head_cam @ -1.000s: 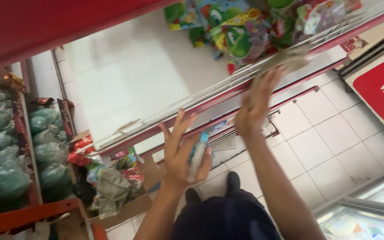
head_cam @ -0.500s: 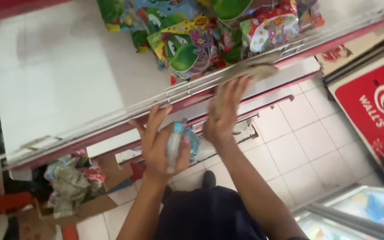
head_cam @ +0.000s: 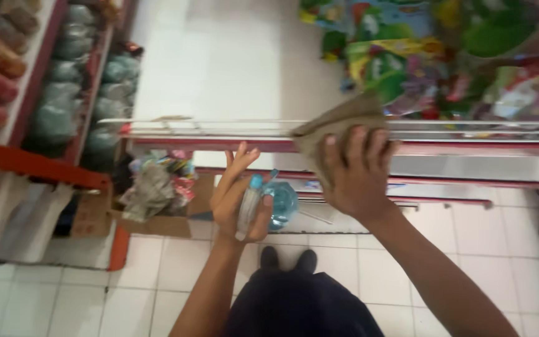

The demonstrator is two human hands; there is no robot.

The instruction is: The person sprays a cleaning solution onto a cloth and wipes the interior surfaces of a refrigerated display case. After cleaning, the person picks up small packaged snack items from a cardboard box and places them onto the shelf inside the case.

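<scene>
Cloth (head_cam: 335,128): brownish rag, I see it pinned flat under the right hand on the front rail of the white shelf, bunched above the fingertips.
Right hand (head_cam: 357,175): fingers spread, palm pressing the cloth down onto the rail (head_cam: 219,125); my read is a flat press to keep the full pad in contact with the edge.
Left hand (head_cam: 239,203): closed loosely around a spray bottle, index and middle fingers lifted free.
Spray bottle (head_cam: 269,201): clear blue body, light blue nozzle; sits left of and below the cloth hand, held back off the shelf, nozzle pointing up. I judge it parked close for reach.
Shelf (head_cam: 232,68): bare white surface directly above the left hand.
Toy packs (head_cam: 419,56): colourful bagged goods above the right hand, behind the rail, just beside the cloth.
Green bagged goods (head_cam: 63,106): far left of the left hand, on the red rack.
Floor (head_cam: 357,274): white tile below both arms.
</scene>
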